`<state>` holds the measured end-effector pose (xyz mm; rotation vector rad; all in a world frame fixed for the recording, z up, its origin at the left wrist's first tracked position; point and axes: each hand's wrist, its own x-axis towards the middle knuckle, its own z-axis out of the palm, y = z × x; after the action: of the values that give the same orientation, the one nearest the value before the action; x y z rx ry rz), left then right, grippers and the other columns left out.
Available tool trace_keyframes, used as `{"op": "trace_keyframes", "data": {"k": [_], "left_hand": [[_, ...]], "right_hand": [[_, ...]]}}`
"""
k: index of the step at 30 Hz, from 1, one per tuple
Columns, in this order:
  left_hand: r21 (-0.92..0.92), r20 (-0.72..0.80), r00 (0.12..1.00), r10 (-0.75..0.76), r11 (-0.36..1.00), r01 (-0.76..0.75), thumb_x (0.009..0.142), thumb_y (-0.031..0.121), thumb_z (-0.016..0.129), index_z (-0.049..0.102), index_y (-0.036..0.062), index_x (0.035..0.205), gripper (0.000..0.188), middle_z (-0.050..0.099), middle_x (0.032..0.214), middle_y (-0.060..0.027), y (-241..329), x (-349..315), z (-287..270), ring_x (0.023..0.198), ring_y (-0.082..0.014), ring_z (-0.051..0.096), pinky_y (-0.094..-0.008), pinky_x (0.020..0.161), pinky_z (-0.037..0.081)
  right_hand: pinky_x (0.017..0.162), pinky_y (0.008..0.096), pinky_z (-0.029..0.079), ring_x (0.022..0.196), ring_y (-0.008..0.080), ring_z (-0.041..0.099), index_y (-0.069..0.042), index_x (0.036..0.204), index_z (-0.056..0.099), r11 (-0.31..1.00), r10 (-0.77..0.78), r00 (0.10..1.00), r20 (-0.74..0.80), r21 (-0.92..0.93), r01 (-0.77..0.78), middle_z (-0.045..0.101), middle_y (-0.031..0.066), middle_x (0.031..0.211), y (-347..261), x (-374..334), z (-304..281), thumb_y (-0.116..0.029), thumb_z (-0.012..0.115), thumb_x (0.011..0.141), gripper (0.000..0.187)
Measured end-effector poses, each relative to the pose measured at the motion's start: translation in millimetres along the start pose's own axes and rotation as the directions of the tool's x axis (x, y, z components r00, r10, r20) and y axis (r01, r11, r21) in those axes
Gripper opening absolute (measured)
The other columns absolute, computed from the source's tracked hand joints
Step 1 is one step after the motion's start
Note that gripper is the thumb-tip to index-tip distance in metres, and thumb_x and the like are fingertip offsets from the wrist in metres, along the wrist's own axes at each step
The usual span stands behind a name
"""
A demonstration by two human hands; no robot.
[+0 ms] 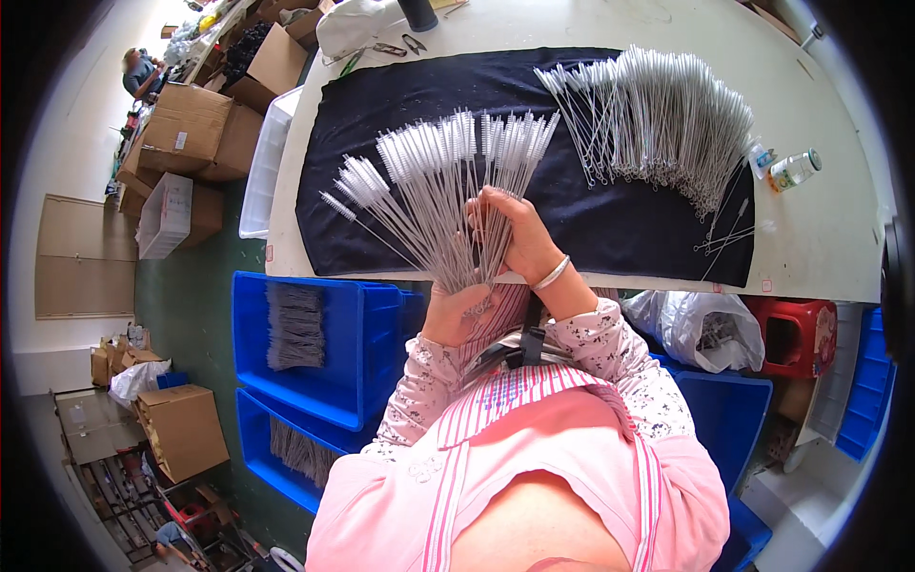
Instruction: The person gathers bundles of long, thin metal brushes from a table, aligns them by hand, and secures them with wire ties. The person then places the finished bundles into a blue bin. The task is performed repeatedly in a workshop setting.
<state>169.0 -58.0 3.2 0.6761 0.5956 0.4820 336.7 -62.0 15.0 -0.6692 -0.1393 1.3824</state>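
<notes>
A fanned bundle of thin wire-handled brushes [429, 214] with white bristle tips spreads out over the dark cloth [610, 234]. Low on the bundle, my left hand [461, 310] is closed around the gathered wire handles. My right hand [519, 232] grips the wires higher up, on the right part of the fan, thumb up and a bracelet on the wrist. A narrow gap divides that right part from the rest of the tips. To the right lies a big pile of similar brushes [658, 124], their looped wire ends toward me.
A glass jar [794, 171] stands at the table's right, near a few loose brushes [729, 238]. Small clippers [413, 44] lie at the back left. Blue bins [353, 381] holding grey wire bundles stand below left; a red stool [820, 334] and plastic bag [705, 324] are below right.
</notes>
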Motion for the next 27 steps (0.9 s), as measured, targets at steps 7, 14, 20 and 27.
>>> {"op": "trace_keyframes", "data": {"k": [7,14,20,27], "left_hand": [[0.060,-0.033,0.995,0.089,0.994,-0.087,0.076,-0.005,0.065,0.050,0.0058,0.121,0.048,0.063,0.098,-0.0097,-11.7,4.7,1.9,0.069,-0.0171,0.063,-0.0246,0.045,0.047],[-0.101,-0.022,0.996,0.083,0.991,-0.085,0.077,-0.011,0.061,0.031,0.0175,0.143,0.078,0.060,0.109,-0.0120,-9.2,0.3,9.7,0.073,-0.0189,0.064,-0.0281,0.058,0.055],[-0.096,0.027,0.993,0.111,0.990,-0.108,0.079,-0.009,0.061,0.030,0.0181,0.143,0.076,0.060,0.108,-0.0114,-16.9,1.2,-0.8,0.078,-0.0189,0.064,-0.0280,0.055,0.053],[-0.084,-0.024,0.992,0.122,0.989,-0.123,0.078,-0.011,0.060,0.032,0.0129,0.141,0.073,0.059,0.114,-0.0113,-24.0,5.1,-2.5,0.085,-0.0199,0.064,-0.0317,0.064,0.057]], "right_hand": [[0.063,0.0269,0.051,0.072,0.0112,0.061,-0.004,0.095,0.063,0.968,-0.097,0.995,-0.018,-0.233,0.091,0.063,0.0027,0.083,-0.4,-6.6,7.1,-0.010,0.065,0.086,0.011],[0.058,0.0257,0.049,0.064,0.0101,0.058,-0.004,0.097,0.063,0.998,-0.058,0.995,-0.080,0.022,0.060,0.059,0.0003,0.076,-3.7,-9.6,10.4,-0.011,0.066,0.084,0.014],[0.054,0.0229,0.047,0.060,0.0069,0.053,-0.003,0.098,0.064,1.000,-0.007,0.999,-0.054,0.000,0.007,0.054,-0.0032,0.069,-5.8,-8.8,7.5,-0.011,0.066,0.084,0.017],[0.055,0.0242,0.047,0.059,0.0094,0.056,-0.005,0.083,0.062,0.992,-0.050,0.999,-0.022,-0.118,0.047,0.059,0.0006,0.071,-3.7,-6.7,6.3,-0.007,0.068,0.082,0.006]]}}
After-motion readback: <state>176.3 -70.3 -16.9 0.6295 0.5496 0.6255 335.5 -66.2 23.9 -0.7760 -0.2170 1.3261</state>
